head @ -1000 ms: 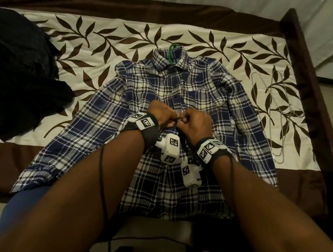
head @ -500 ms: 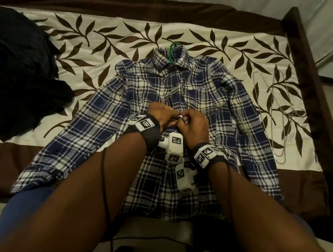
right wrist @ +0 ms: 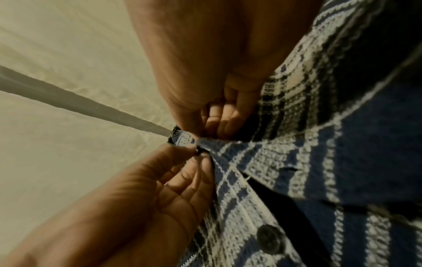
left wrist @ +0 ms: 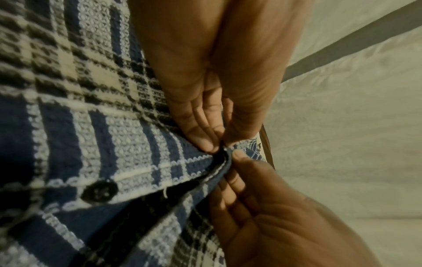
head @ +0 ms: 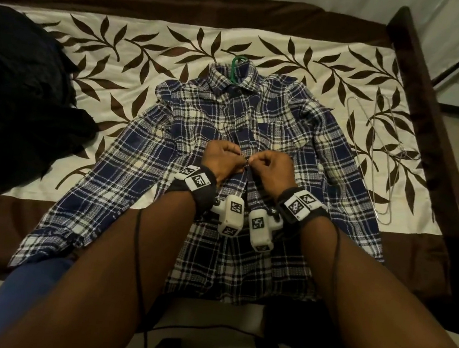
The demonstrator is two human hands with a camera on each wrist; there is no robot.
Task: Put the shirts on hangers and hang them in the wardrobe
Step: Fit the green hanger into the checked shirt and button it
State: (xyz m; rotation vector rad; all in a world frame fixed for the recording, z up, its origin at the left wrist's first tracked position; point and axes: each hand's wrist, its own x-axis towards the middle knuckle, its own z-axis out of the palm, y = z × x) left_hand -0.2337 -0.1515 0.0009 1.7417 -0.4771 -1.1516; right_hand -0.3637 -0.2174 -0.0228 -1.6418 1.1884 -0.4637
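A blue, white and black plaid shirt (head: 196, 156) lies face up on the bed, with a green hanger hook (head: 236, 68) sticking out of its collar. Both hands meet at the front placket at mid-chest. My left hand (head: 239, 162) pinches the left edge of the placket (left wrist: 212, 144), at a small dark button (right wrist: 198, 151). My right hand (head: 253, 162) pinches the facing edge of the fabric (right wrist: 205, 139). Another button (left wrist: 100, 190) shows lower on the placket. The shirt hides the body of the hanger.
Several bare wire hangers (head: 378, 149) lie on the bedspread right of the shirt. A heap of black clothing (head: 18, 95) covers the left of the bed. A dark wooden bed frame (head: 427, 109) runs along the right, and pale curtains hang behind.
Both hands stay at the same spot on the placket, with small finger movements. My wrists have spread slightly apart.
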